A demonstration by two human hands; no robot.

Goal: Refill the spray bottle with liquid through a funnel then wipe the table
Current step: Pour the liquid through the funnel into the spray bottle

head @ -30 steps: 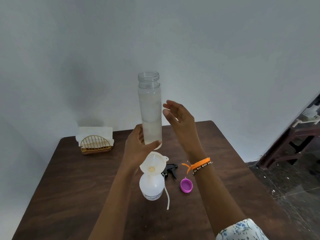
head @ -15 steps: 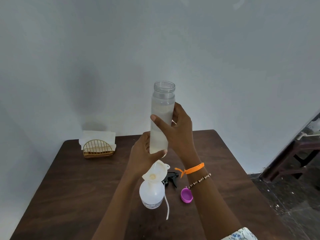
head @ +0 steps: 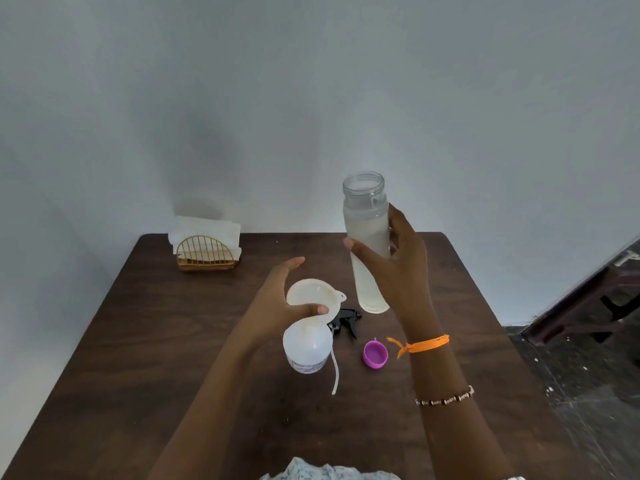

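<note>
My right hand (head: 398, 271) grips a tall clear bottle (head: 367, 237) of cloudy liquid, upright, uncapped, to the right of the funnel. Its base hangs low by the table; I cannot tell if it touches. The white spray bottle (head: 306, 348) stands mid-table with a white funnel (head: 311, 294) in its neck. My left hand (head: 277, 303) is spread beside the funnel, thumb on its near rim, fingers straight. The black trigger head (head: 346, 318) with its dip tube (head: 334, 372) lies behind the spray bottle.
A purple cap (head: 375, 355) lies on the dark wooden table (head: 156, 358) right of the spray bottle. A gold wire holder with white napkins (head: 207, 252) stands at the back left by the wall. Dark furniture (head: 588, 306) stands on the floor at the right.
My right hand took hold of the tall bottle and carried it right and down. My left hand let go of it and dropped to the funnel.
</note>
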